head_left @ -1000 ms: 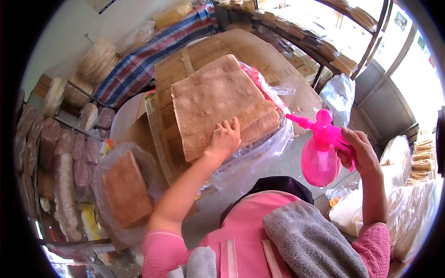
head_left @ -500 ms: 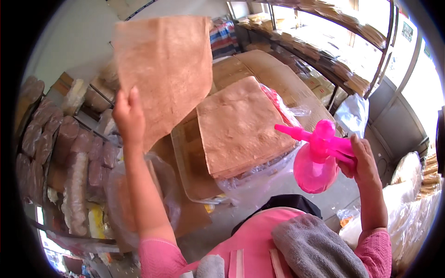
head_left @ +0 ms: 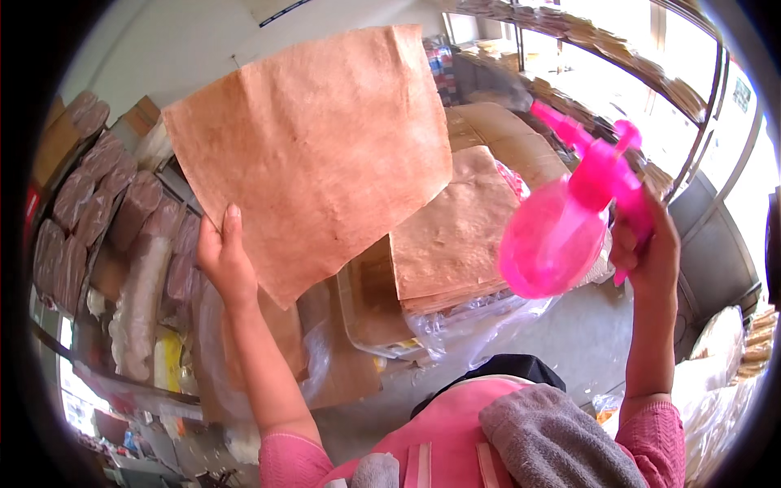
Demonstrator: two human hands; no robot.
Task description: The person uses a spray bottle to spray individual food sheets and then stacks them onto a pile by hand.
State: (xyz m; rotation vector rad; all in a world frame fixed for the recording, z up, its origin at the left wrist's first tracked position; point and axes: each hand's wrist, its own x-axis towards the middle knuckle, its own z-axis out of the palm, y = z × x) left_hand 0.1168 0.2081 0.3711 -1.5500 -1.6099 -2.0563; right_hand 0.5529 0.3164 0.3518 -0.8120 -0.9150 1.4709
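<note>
My left hand (head_left: 229, 252) grips a thin, tan, square sheet (head_left: 309, 154) by its lower left corner and holds it up at the upper middle left. My right hand (head_left: 651, 244) is closed on the handle of a pink translucent spray bottle (head_left: 549, 236), raised at the right with its nozzle tilted up toward the left. Behind these lies a stack of similar tan sheets (head_left: 443, 260) on crumpled clear plastic and a brown cardboard surface (head_left: 500, 124).
Shelves (head_left: 590, 37) of flat sheets run along the back right. Wrapped bundles (head_left: 106, 187) fill a left rack. A bagged tan stack (head_left: 244, 358) lies lower left, plastic-wrapped bundles (head_left: 716, 390) at lower right, and grey floor (head_left: 569, 342) shows beyond my body.
My left hand has lifted a sheet off the stack and carried it up and leftward, now spread facing me. The spray bottle has risen, its nozzle now angled upward.
</note>
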